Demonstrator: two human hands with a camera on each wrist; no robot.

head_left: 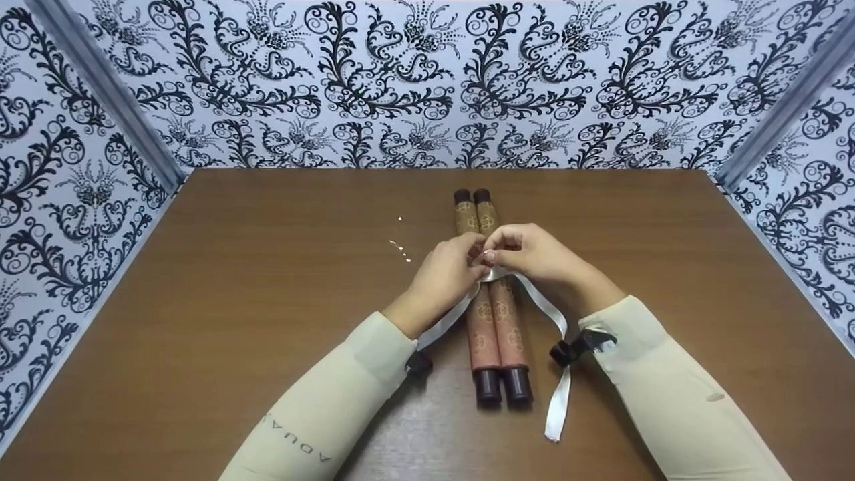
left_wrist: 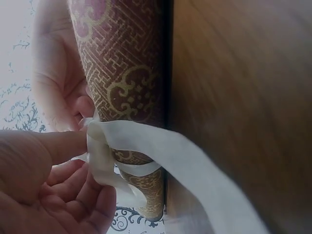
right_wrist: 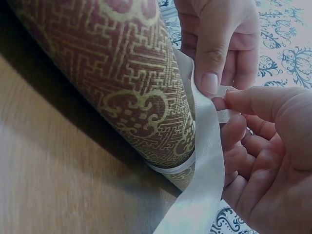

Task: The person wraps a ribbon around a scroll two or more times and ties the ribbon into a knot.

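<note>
Two patterned scroll rolls [head_left: 482, 321] with dark end knobs lie side by side on the table, pointing away from me. A white ribbon [head_left: 544, 304] loops round them near the middle, and its tails hang off on both sides. Over the rolls, my left hand [head_left: 446, 270] pinches the ribbon between thumb and fingers. Facing it, my right hand [head_left: 534, 254] pinches another part of the ribbon, thumb against forefinger. In the right wrist view the ribbon band [right_wrist: 178, 168] circles the brocade-covered roll [right_wrist: 136, 107], and the fingertips of both hands meet just above it.
Small white scraps [head_left: 399, 248] lie on the brown wooden table [head_left: 267, 280] left of the rolls. Walls with black scroll patterns [head_left: 414, 80] enclose the table at the back and sides. A black strap [head_left: 578, 347] sits at the right wrist, overlapping the ribbon tail.
</note>
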